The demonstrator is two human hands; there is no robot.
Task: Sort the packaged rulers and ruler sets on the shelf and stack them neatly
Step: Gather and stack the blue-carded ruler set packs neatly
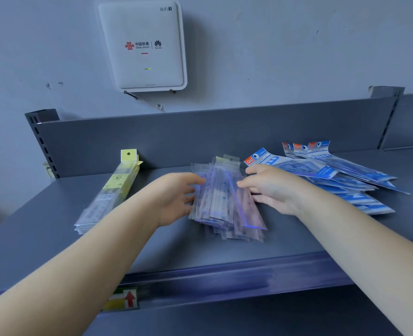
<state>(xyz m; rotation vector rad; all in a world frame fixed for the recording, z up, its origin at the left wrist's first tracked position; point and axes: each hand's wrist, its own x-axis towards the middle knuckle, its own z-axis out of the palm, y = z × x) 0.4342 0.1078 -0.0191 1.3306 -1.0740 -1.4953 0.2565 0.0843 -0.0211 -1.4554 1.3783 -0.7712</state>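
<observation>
A loose pile of clear-packaged purple rulers (225, 202) lies in the middle of the grey shelf (55, 238). My left hand (176, 197) presses its left side and my right hand (271, 187) its right side, fingers spread against the packets. At the left sits a neat stack of yellow-labelled rulers (108, 195), angled toward the back panel. To the right, several blue-and-white ruler sets (334, 175) are fanned out untidily, partly behind my right forearm.
A grey back panel (200, 137) closes the shelf's rear. A white WiFi router (142, 44) hangs on the wall above. The shelf's front lip carries a label with a red arrow (129, 299).
</observation>
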